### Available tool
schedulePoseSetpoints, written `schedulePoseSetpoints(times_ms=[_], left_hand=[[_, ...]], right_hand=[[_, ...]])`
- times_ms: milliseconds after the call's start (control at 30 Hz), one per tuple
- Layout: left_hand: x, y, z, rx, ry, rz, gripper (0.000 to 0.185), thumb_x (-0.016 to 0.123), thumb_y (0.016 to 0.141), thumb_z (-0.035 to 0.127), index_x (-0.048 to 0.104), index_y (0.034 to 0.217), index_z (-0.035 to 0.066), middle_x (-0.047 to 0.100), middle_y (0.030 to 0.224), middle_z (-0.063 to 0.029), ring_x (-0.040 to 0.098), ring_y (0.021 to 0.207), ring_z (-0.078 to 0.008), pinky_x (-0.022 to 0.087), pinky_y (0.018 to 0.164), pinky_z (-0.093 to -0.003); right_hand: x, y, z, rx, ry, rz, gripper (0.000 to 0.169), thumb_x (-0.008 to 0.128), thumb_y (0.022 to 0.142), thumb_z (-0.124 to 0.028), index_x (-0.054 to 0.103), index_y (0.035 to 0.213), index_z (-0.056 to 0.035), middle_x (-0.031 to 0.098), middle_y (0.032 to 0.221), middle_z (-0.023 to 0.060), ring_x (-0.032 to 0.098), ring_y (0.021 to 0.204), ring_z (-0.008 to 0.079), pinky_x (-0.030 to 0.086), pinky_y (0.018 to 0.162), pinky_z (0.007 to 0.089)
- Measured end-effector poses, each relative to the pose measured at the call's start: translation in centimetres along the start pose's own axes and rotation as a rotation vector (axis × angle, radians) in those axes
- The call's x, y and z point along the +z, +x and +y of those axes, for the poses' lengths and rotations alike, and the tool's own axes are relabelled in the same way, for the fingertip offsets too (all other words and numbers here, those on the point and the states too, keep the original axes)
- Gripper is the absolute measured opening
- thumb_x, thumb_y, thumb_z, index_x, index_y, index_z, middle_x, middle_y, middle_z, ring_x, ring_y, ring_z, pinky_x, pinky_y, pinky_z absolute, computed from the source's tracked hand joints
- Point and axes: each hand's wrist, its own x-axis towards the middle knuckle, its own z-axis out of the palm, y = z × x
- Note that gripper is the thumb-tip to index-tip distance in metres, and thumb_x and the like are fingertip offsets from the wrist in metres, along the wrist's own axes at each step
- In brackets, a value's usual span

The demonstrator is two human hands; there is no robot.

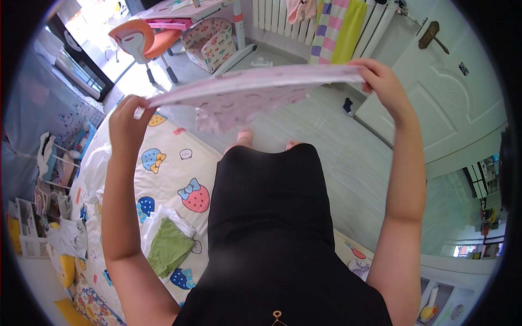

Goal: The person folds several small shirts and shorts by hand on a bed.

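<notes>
A pink patterned piece of cloth or clothing point(244, 93) is stretched out in front of me above the floor. My left hand point(132, 116) pinches one end of its pale top edge, and my right hand point(377, 83) grips the other end, a little higher in the picture. The lower part of the cloth hangs down loosely. To my left, a green folded cloth point(169, 248) lies on white fabric point(177, 218) on a bed with a strawberry-print sheet point(191, 163).
An orange chair point(159, 40) and a desk point(191, 10) stand ahead on the left. Towels hang on a white radiator point(281, 18). At the right are a white door point(432, 98) and a dark sock point(348, 106) on the floor. More clothes point(69, 238) lie at the far left.
</notes>
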Motion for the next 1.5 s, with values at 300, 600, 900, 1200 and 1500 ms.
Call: schedulePoseSetpoints(times_ms=[300,600,900,1200,1500], left_hand=[[-8.5,-17.6,8.1,-0.329,-0.702,-0.387,0.022,0.073,0.057,-0.001,0.054,0.068,0.005,0.058,0.071,-0.0080,0.059,0.066,-0.0214,0.045,0.061,-0.0288],[5.4,-19.1,6.3,-0.872,-1.160,-0.500,0.020,0.066,0.079,0.017,0.049,0.083,0.007,0.052,0.075,0.0002,0.051,0.068,-0.0103,0.043,0.061,-0.0230],[13.6,-24.2,8.8,-1.255,-1.093,-0.784,0.023,0.054,0.088,0.026,0.051,0.100,0.006,0.048,0.073,0.0055,0.045,0.063,-0.0036,0.036,0.054,-0.0182],[12.4,-22.3,8.5,-1.205,-1.154,-0.308,0.014,0.055,0.088,0.013,0.051,0.099,0.006,0.046,0.064,0.0066,0.043,0.057,-0.0019,0.033,0.050,-0.0184],[6.9,-11.9,6.0,-0.843,-1.305,0.078,0.015,0.054,0.090,0.010,0.055,0.103,0.003,0.057,0.092,-0.0018,0.050,0.076,-0.0057,0.039,0.065,-0.0179]], right_hand=[[-2.9,-21.1,-2.5,0.010,-0.117,-0.703,0.016,0.059,0.080,-0.015,0.068,0.089,-0.0048,0.061,0.063,0.0057,0.057,0.053,0.0124,0.044,0.052,0.0220],[5.5,-19.4,14.1,0.531,0.564,-0.391,0.020,0.055,0.086,-0.027,0.060,0.085,-0.0081,0.058,0.076,0.0001,0.053,0.067,0.0100,0.043,0.064,0.0239],[14.4,-24.2,19.9,0.905,1.090,-0.155,0.043,0.053,0.089,-0.033,0.044,0.117,-0.0020,0.061,0.093,0.0078,0.058,0.084,0.0158,0.047,0.073,0.0264],[13.2,-23.5,17.8,0.679,0.672,0.194,0.030,0.055,0.086,-0.006,0.046,0.114,-0.0027,0.058,0.087,0.0009,0.054,0.079,0.0090,0.042,0.074,0.0217],[7.1,-14.0,10.5,0.276,0.741,0.264,0.024,0.058,0.086,-0.009,0.056,0.108,-0.0003,0.057,0.091,0.0019,0.052,0.086,0.0079,0.042,0.078,0.0216]])
